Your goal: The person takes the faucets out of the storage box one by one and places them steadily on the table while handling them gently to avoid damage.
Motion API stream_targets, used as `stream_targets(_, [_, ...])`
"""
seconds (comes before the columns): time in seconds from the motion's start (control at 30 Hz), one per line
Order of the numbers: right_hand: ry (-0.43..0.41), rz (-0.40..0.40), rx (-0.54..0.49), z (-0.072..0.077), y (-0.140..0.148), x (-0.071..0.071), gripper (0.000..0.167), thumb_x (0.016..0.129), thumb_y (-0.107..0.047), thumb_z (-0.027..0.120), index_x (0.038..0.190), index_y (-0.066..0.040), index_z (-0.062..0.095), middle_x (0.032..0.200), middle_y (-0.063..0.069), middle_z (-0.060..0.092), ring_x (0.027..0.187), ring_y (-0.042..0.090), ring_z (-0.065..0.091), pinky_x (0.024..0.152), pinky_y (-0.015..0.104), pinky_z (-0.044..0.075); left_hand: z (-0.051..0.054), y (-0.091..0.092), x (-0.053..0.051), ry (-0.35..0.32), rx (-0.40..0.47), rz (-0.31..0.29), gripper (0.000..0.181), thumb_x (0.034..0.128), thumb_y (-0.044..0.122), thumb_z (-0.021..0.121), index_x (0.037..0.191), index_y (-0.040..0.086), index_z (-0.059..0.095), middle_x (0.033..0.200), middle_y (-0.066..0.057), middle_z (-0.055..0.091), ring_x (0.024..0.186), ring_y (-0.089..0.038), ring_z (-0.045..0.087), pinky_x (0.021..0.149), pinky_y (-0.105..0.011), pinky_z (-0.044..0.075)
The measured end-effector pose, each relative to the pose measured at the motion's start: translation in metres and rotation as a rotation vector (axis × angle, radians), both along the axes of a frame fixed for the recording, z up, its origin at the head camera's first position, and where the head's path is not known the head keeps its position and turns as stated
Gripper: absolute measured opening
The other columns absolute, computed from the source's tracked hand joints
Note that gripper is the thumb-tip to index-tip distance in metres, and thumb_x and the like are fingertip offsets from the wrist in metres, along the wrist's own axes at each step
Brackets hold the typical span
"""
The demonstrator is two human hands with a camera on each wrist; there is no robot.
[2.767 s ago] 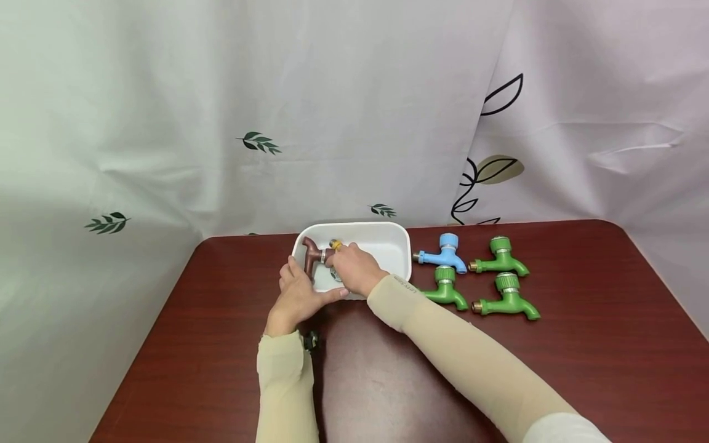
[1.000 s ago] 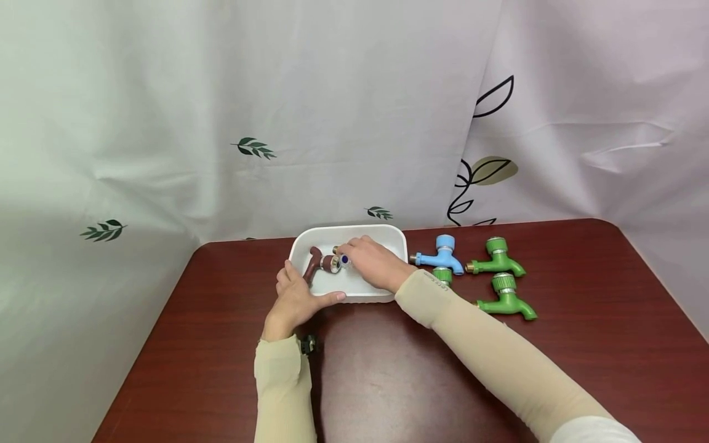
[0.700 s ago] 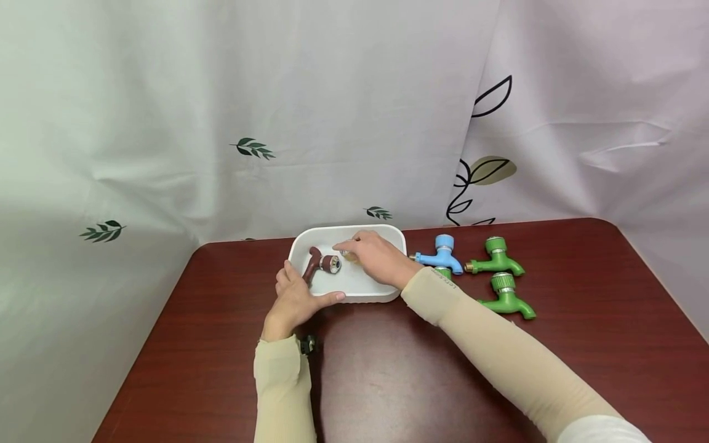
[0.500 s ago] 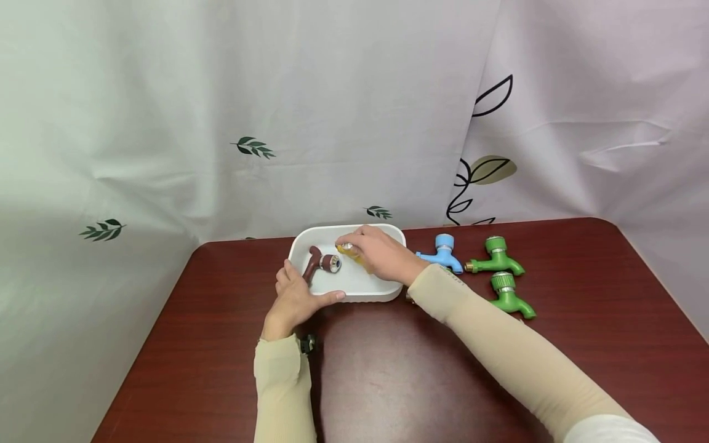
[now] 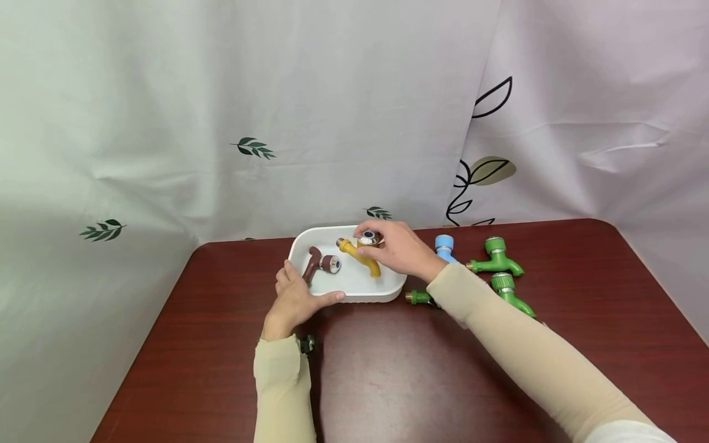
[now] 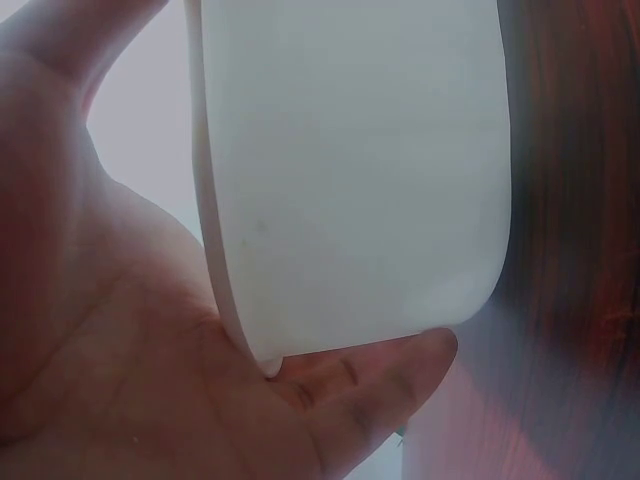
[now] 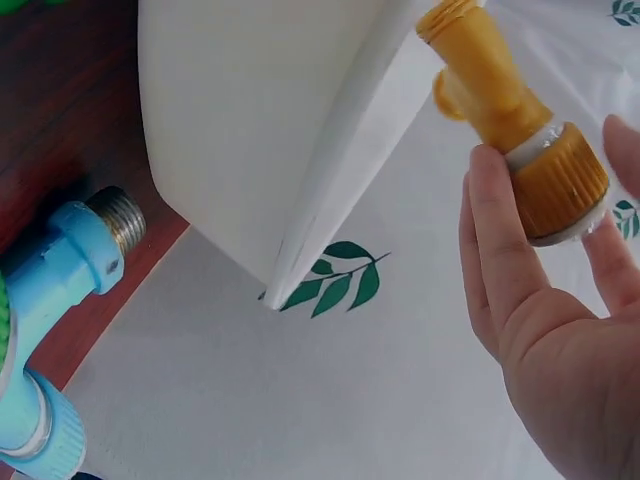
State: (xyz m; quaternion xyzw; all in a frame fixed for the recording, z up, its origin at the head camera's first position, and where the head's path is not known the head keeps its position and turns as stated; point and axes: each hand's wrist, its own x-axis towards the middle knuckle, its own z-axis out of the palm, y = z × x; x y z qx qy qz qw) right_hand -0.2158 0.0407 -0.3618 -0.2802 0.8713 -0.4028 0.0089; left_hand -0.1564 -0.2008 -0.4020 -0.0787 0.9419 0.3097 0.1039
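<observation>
In the head view my right hand (image 5: 401,246) pinches a yellow tap (image 5: 354,251) by its chrome-topped knob, over the right half of a white tray (image 5: 343,284). The right wrist view shows the ribbed knob of this yellow tap (image 7: 560,185) between fingers and thumb, its spout and threaded end free. My left hand (image 5: 299,301) holds the tray's near left corner, thumb along the front rim and fingers on the left side. Inside the tray, near that hand, lies a brown tap (image 5: 314,261). The left wrist view has the tray's outer wall (image 6: 350,180) against the palm side.
Right of the tray lie a blue tap (image 5: 444,244) and green taps: one at the back (image 5: 496,261), one in front (image 5: 506,289), and one mostly under the right forearm (image 5: 419,298). A patterned white curtain (image 5: 310,111) hangs behind the dark red table (image 5: 365,369).
My right hand has moved right, away from the brown tap, carrying the yellow tap, which has turned so its knob top faces up. The brown tap tilted and then stayed. My left hand stays on the tray.
</observation>
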Motion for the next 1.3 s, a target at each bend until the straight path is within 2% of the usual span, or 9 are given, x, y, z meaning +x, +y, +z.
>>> stream_targets(0.13, [0.003, 0.006, 0.01, 0.005, 0.009, 0.003, 0.024, 0.093, -0.025, 0.075, 0.115, -0.018, 0.069, 0.104, -0.001, 0.069, 0.086, 0.017, 0.062, 0.079, 0.035, 0.051, -0.001, 0.0, 0.001, 0.006, 0.006, 0.004, 0.145, 0.0707, 0.055, 0.087, 0.153, -0.01, -0.013, 0.156, -0.033, 0.003, 0.14, -0.049, 0.015, 0.11, -0.06, 0.032])
stream_targets(0.27, [-0.019, 0.025, 0.021, 0.013, 0.02, 0.006, 0.022, 0.092, -0.023, 0.076, 0.113, -0.02, 0.068, 0.094, -0.001, 0.067, 0.085, 0.018, 0.061, 0.08, 0.036, 0.051, -0.001, 0.0, 0.001, 0.011, 0.013, 0.007, 0.144, 0.0708, 0.055, 0.087, 0.153, -0.01, -0.012, 0.156, -0.034, 0.003, 0.141, -0.049, 0.015, 0.111, -0.06, 0.031])
stream_targets(0.43, [-0.046, 0.041, 0.011, 0.018, 0.033, 0.009, 0.02, 0.092, -0.022, 0.075, 0.111, -0.019, 0.068, 0.095, -0.001, 0.068, 0.085, 0.018, 0.063, 0.08, 0.037, 0.051, -0.001, 0.0, 0.001, 0.019, 0.013, 0.003, 0.145, 0.0708, 0.055, 0.087, 0.153, -0.01, -0.012, 0.155, -0.034, 0.004, 0.141, -0.05, 0.016, 0.111, -0.06, 0.03])
stream_targets(0.6, [-0.043, 0.067, -0.008, 0.018, 0.045, 0.012, 0.019, 0.091, -0.022, 0.076, 0.109, -0.021, 0.069, 0.085, -0.003, 0.066, 0.067, 0.016, 0.053, 0.066, 0.034, 0.044, -0.001, -0.001, 0.001, 0.021, 0.013, -0.001, 0.145, 0.0706, 0.054, 0.088, 0.153, -0.01, -0.012, 0.155, -0.034, 0.004, 0.14, -0.05, 0.016, 0.111, -0.06, 0.031])
stream_targets(0.7, [-0.031, 0.084, -0.017, 0.018, 0.052, 0.014, 0.019, 0.091, -0.021, 0.076, 0.108, -0.02, 0.069, 0.085, -0.005, 0.067, 0.062, 0.014, 0.051, 0.066, 0.034, 0.044, -0.001, 0.0, 0.001, 0.024, 0.013, -0.004, 0.145, 0.0704, 0.054, 0.088, 0.153, -0.01, -0.013, 0.156, -0.034, 0.003, 0.14, -0.05, 0.016, 0.111, -0.06, 0.03])
stream_targets(0.87, [-0.035, 0.087, -0.029, 0.016, 0.063, 0.02, 0.018, 0.091, -0.023, 0.076, 0.108, -0.019, 0.071, 0.094, -0.007, 0.07, 0.077, 0.011, 0.062, 0.076, 0.034, 0.05, -0.002, -0.001, 0.0, 0.031, 0.011, -0.006, 0.145, 0.0706, 0.053, 0.088, 0.153, -0.01, -0.013, 0.156, -0.034, 0.003, 0.141, -0.05, 0.015, 0.112, -0.059, 0.03])
stream_targets(1.0, [-0.041, 0.098, -0.049, 0.012, 0.072, 0.025, 0.018, 0.091, -0.024, 0.077, 0.107, -0.018, 0.072, 0.097, -0.007, 0.07, 0.083, 0.011, 0.066, 0.077, 0.036, 0.053, -0.004, -0.001, 0.0, 0.026, 0.009, -0.006, 0.144, 0.0713, 0.053, 0.088, 0.153, -0.01, -0.013, 0.156, -0.034, 0.003, 0.141, -0.05, 0.015, 0.112, -0.059, 0.029])
stream_targets(1.17, [-0.037, 0.137, -0.079, 0.006, 0.083, 0.032, 0.021, 0.09, -0.021, 0.078, 0.109, -0.018, 0.071, 0.106, -0.007, 0.066, 0.09, 0.013, 0.066, 0.084, 0.037, 0.055, -0.002, -0.001, 0.002, 0.033, 0.013, -0.006, 0.145, 0.0706, 0.054, 0.088, 0.153, -0.01, -0.012, 0.156, -0.034, 0.003, 0.141, -0.05, 0.016, 0.111, -0.059, 0.03])
stream_targets(1.3, [-0.046, 0.156, -0.076, 0.002, 0.09, 0.039, 0.021, 0.09, -0.022, 0.078, 0.111, -0.022, 0.071, 0.11, -0.01, 0.066, 0.094, 0.012, 0.063, 0.085, 0.034, 0.055, -0.002, -0.002, 0.002, 0.039, 0.007, -0.006, 0.146, 0.0696, 0.055, 0.088, 0.153, -0.01, -0.012, 0.155, -0.034, 0.004, 0.14, -0.05, 0.017, 0.111, -0.059, 0.031])
